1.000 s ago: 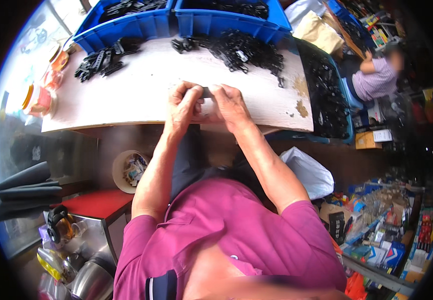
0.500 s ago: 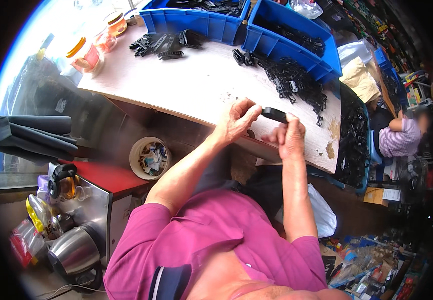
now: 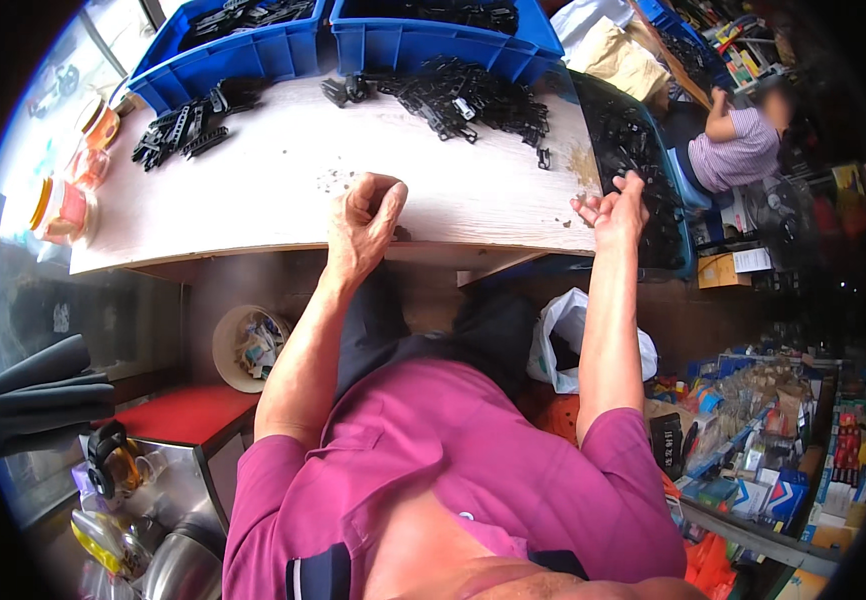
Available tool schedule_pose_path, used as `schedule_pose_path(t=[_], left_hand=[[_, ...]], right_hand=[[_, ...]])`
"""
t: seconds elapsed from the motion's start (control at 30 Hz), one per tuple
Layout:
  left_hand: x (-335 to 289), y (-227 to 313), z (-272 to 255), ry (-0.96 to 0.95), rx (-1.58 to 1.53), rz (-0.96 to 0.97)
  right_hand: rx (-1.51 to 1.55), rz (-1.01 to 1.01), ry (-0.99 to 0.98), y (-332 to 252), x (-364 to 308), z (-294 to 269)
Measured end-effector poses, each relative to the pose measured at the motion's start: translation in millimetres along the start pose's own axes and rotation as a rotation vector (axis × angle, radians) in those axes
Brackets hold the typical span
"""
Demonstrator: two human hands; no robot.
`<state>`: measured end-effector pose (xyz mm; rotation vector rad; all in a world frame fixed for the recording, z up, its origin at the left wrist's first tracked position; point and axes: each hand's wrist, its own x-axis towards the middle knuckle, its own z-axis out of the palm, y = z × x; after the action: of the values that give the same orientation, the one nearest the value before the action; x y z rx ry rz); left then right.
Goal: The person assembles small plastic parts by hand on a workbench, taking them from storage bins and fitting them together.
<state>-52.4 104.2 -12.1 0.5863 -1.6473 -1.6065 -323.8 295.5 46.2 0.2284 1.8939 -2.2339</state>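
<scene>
Taking the middle of the view as the centre of the clock, the left hand (image 3: 365, 222) is at 11 o'clock, above the front edge of the pale wood-grain table (image 3: 263, 195), its fingers loosely curled in and its thumb lying alongside them; whether anything is tucked inside cannot be told. The right hand (image 3: 615, 212) is at 2 o'clock, over the table's right end and just beside a teal bin (image 3: 690, 240) filled with black parts (image 3: 639, 145); its fingers are half spread and bent, with nothing visible in its grasp. Slender black plastic pieces lie on the table in two heaps: a smaller left heap (image 3: 181, 130) at 10 o'clock and a wider right heap (image 3: 478, 100) at 12, well apart from the left hand. Behind them stand two blue plastic crates holding more such pieces, the left crate (image 3: 238, 66) at 11 o'clock and the right crate (image 3: 438, 46) at 12. An orange-lidded jar (image 3: 61, 212) stands between 9 and 10, a round waste bucket (image 3: 225, 350) between 8 and 9, and a white sack (image 3: 553, 375) near 4. Beyond the teal bin, at 2 o'clock, is a co-worker in a striped shirt (image 3: 738, 150).
</scene>
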Motion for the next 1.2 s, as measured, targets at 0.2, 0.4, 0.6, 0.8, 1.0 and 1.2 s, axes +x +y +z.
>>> schedule_pose_path(t=[0.2, 0.4, 0.6, 0.8, 1.0, 1.2], left_hand=[[-0.7, -0.7, 5.2, 0.050, 0.185, 0.168], [-6.8, 10.2, 6.6, 0.050, 0.289, 0.095], [-2.9, 0.5, 7.2, 0.017, 0.392, 0.225], [-4.5, 13.2, 4.1, 0.101, 0.519, 0.275], [0.7, 8.6, 14.1, 0.032, 0.252, 0.174], [7.3, 4.6, 33.7, -0.092, 0.106, 0.267]], right_hand=[[-0.254, 0.000, -0.252, 17.5, -7.3, 11.2], [-0.606, -0.069, -0.320, 26.5, -3.7, 38.2], [-0.721, -0.192, -0.292, 32.1, 4.5, 41.7], [-0.595, -0.056, -0.377, 28.0, -2.6, 39.6], [-0.410, 0.098, -0.647, 32.7, -30.0, 35.4], [-0.357, 0.205, -1.092, 53.4, -84.7, 60.2]])
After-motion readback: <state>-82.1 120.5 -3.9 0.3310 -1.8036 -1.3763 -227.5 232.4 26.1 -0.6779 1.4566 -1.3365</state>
